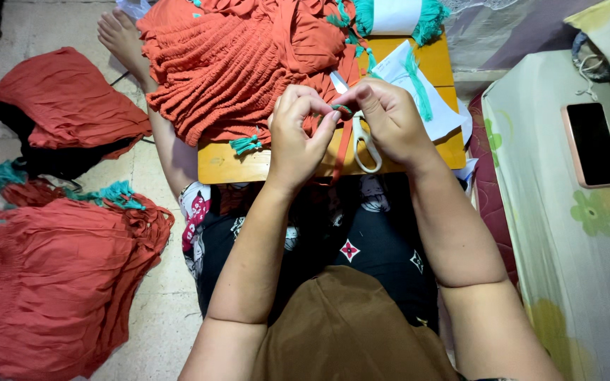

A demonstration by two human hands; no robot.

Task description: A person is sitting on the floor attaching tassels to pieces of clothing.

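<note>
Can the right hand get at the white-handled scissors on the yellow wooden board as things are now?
Probably yes: the white-handled scissors lie uncovered on the yellow wooden board right beneath the right hand, though its fingers are pinching a teal cord with the left hand.

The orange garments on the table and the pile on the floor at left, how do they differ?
The table heap is ruffled, bunched and a brighter orange; the floor pile lies flatter and looks a deeper red. The table heap sits right by both hands; the floor pile lies apart. Both carry teal tassels.

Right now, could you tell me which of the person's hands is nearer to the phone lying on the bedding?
Right. The right hand works at the small yellow table, on the side toward the phone; the left hand sits beyond it, farther away.
</note>
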